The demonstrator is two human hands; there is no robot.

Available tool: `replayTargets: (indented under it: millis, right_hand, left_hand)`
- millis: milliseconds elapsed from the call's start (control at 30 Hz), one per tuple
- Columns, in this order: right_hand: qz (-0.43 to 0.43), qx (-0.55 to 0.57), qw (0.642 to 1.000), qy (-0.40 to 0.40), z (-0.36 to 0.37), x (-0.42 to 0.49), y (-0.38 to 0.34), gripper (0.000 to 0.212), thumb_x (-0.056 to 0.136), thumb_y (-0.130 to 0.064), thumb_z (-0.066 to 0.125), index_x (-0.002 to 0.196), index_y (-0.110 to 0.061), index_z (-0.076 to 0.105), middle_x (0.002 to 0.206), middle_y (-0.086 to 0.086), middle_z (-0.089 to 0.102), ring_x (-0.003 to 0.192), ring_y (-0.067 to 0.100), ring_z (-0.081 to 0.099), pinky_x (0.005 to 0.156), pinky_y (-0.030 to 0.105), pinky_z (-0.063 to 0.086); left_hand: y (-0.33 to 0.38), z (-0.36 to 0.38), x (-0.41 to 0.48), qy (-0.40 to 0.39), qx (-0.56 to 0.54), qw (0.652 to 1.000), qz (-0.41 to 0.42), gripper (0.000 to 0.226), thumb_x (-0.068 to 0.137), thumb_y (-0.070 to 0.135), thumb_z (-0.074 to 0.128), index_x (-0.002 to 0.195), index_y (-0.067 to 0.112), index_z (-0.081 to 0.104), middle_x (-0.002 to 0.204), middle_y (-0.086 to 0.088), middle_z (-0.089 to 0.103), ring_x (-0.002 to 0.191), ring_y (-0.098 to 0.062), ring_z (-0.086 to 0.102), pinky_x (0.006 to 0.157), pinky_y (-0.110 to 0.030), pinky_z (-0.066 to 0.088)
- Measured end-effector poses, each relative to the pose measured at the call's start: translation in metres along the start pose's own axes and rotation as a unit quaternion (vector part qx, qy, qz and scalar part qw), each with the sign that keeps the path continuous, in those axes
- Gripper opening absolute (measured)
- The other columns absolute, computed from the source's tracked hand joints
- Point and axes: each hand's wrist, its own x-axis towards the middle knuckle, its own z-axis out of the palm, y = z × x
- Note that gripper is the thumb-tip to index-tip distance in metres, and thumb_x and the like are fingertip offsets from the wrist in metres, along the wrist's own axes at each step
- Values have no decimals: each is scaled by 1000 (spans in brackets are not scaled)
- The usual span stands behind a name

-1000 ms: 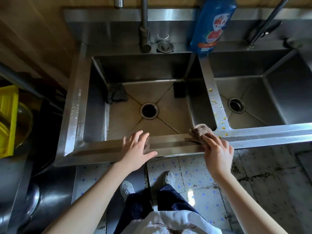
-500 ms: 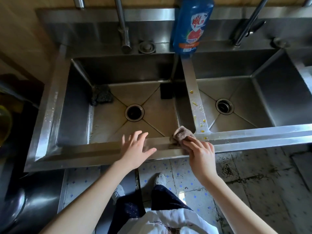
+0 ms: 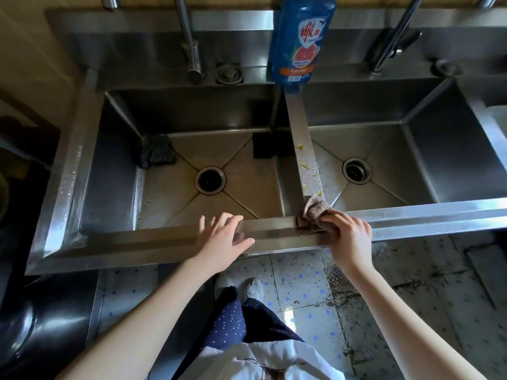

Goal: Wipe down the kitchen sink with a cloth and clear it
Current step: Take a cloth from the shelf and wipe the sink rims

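Note:
A steel double sink [image 3: 153,239] fills the view. My right hand [image 3: 349,237] grips a brown cloth [image 3: 315,208] on the front rim, where the divider [image 3: 304,149] between the basins meets it. Yellow food bits [image 3: 304,165] lie along the divider. My left hand [image 3: 222,237] rests flat on the front rim with fingers spread. In the left basin lie a dark scouring pad [image 3: 156,154] at the back left and a black sponge [image 3: 264,145] at the back right.
A blue dish-soap bottle [image 3: 300,39] stands on the back ledge above the divider. Two faucets [image 3: 190,45] [image 3: 395,37] rise behind the basins, and a strainer plug [image 3: 229,74] sits on the ledge. Dirty tiled floor [image 3: 411,297] and my feet lie below.
The cloth has stayed at the corner of the divider and the front rim, with my right hand curling tighter round it. The view shifted to the right. My left hand kept its place.

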Motion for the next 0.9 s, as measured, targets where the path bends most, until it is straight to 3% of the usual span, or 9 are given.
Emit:
replayTargets:
  millis: [333,567,700,833,900]
  right_hand:
    - [-114,9,992,-49,9,-2,-32,26,76,-3,72,95,-21,75,108,-4,72,83,27,65,81,42,44]
    - [-184,14,978,-94,7,19,-6,30,77,-3,71,97,-26,71,112,-9,69,88,25,64,84,40,41]
    - [-244,0,966,-82,8,44,11,40,68,0,79,98,-25,72,112,-7,69,84,24,63,82,41,46]
    - [-330,30,939,-87,11,80,27,42,62,-2,83,97,-24,73,112,-4,70,81,24,66,80,41,48]
    - [-362,34,926,-100,11,101,36,44,62,0,81,99,-23,73,115,-3,70,84,25,66,82,43,47]
  left_hand:
    - [-14,-1,9,1,-31,999,21,62,83,67,39,133,30,39,131,4,45,122,-20,43,113,-52,6]
    - [-9,1,22,12,-54,998,6,65,81,69,36,131,30,40,130,5,45,122,-20,42,112,-53,5]
    - [8,6,31,22,-88,995,-37,64,81,67,40,132,28,41,132,4,44,124,-19,42,111,-54,7]
    - [39,12,43,75,-227,963,-124,55,85,49,57,130,19,45,128,-3,42,121,-21,40,96,-30,24]
    - [57,15,46,97,-212,959,-163,53,85,50,57,128,20,46,128,-4,44,122,-24,39,98,-33,23]
